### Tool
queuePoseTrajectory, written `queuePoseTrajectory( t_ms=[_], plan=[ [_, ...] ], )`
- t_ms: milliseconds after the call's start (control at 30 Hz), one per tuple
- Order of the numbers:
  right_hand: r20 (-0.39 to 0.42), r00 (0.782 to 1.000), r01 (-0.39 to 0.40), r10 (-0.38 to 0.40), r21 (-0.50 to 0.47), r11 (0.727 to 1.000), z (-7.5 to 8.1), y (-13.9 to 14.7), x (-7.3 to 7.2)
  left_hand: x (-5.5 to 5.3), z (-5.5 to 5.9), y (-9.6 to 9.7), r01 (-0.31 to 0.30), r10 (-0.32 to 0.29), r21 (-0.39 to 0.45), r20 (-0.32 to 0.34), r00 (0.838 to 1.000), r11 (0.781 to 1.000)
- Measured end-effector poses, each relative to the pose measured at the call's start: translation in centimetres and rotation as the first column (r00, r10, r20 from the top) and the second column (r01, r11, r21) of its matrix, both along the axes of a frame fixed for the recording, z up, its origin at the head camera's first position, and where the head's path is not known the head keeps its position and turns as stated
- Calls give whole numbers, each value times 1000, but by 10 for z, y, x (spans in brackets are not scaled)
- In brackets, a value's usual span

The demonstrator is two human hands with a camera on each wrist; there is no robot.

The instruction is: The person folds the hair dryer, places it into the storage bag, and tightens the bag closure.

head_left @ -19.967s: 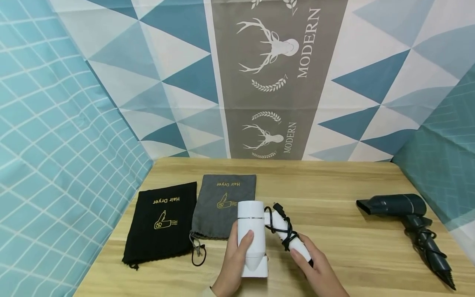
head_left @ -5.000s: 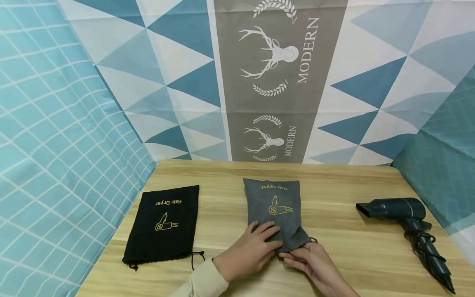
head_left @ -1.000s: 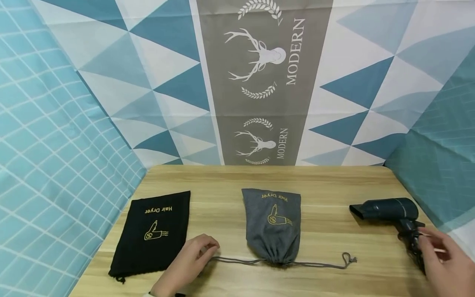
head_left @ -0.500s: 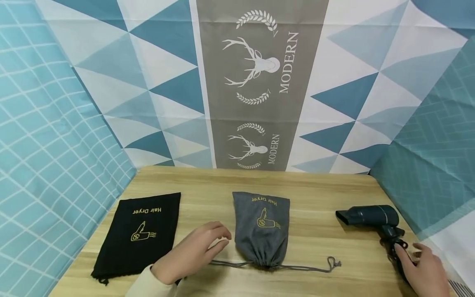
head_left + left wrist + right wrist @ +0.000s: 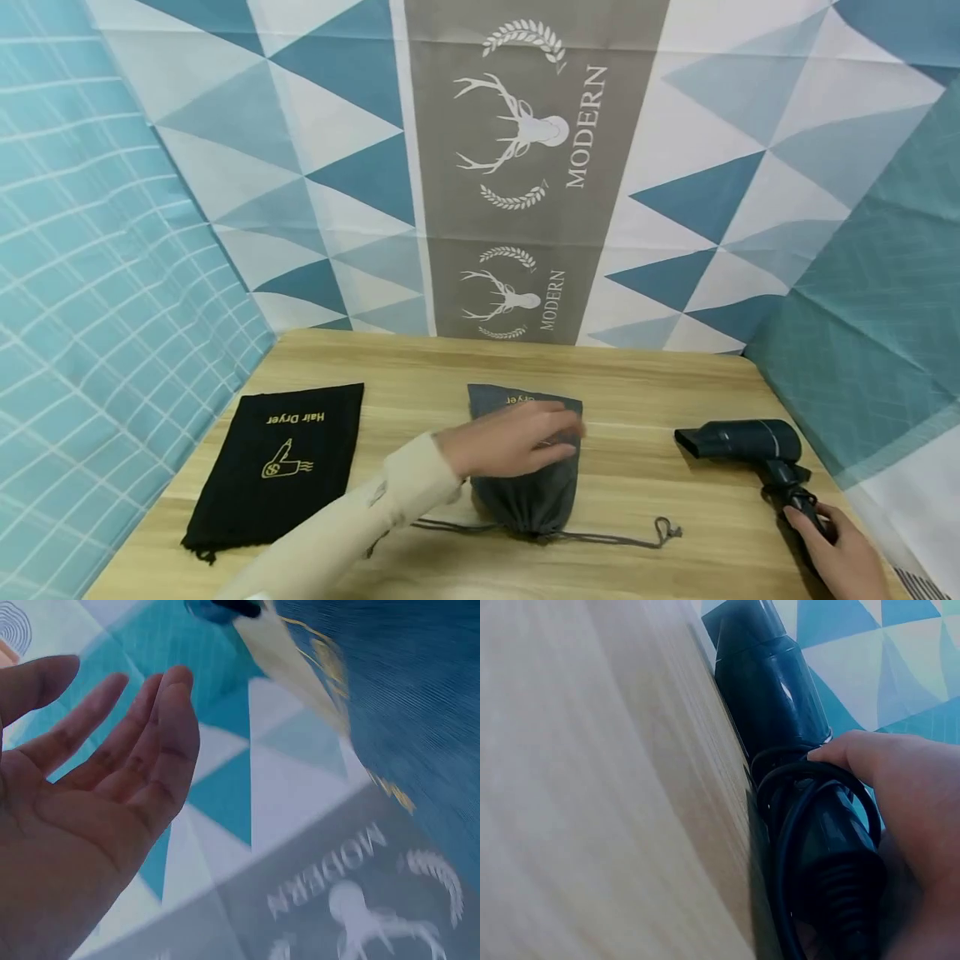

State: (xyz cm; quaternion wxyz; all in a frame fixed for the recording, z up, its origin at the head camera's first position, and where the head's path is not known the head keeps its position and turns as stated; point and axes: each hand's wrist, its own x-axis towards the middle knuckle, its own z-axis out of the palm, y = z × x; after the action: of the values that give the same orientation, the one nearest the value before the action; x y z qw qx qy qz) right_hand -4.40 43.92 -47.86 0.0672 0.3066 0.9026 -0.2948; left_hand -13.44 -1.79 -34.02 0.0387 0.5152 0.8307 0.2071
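Note:
My left hand (image 5: 517, 437) hovers over the grey drawstring pouch (image 5: 525, 504), fingers loosely extended and holding nothing; in the left wrist view the open palm (image 5: 82, 825) faces the camera beside the pouch cloth (image 5: 420, 697). The pouch's mouth is gathered, its cords spread to both sides, and my forearm hides part of its print. At the table's right, my right hand (image 5: 847, 554) grips the handle of a dark hair dryer (image 5: 750, 439). Its black cord (image 5: 780, 847) is wound round the handle, and my thumb lies against the coils in the right wrist view.
A flat black drawstring pouch (image 5: 281, 467) printed "Hair Dryer" lies on the left of the wooden table (image 5: 645, 383). Patterned cloth (image 5: 525, 208) hangs behind, with tiled-look cloth (image 5: 97, 333) along the left side.
The white hair dryer held earlier is out of sight; the grey pouch has shifted right and its mouth is drawn together. Lately my left hand swung right over it; my right hand closed round the dark dryer's handle.

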Motion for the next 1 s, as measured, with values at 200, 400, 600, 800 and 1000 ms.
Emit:
queuePoseTrajectory(
  t_ms=[200,400,600,800,1000],
  plan=[
    [-12,999,34,-34,21,999,-1,2,5,-32,-3,66,52,-45,-81,83,996,995],
    [-24,1000,9,-9,-7,1000,-3,-2,-2,-55,-16,121,37,-26,-101,109,994,994],
    [-66,998,-7,7,4,1000,-2,1,-7,-69,-27,177,-29,41,-111,104,994,993],
    [-46,999,8,-9,-8,1000,-4,2,-4,-83,-54,226,-87,107,-129,151,983,988],
    [-100,995,20,-22,-15,1000,-6,-3,-5,-96,-87,261,-168,177,-60,451,875,984]
  ],
)
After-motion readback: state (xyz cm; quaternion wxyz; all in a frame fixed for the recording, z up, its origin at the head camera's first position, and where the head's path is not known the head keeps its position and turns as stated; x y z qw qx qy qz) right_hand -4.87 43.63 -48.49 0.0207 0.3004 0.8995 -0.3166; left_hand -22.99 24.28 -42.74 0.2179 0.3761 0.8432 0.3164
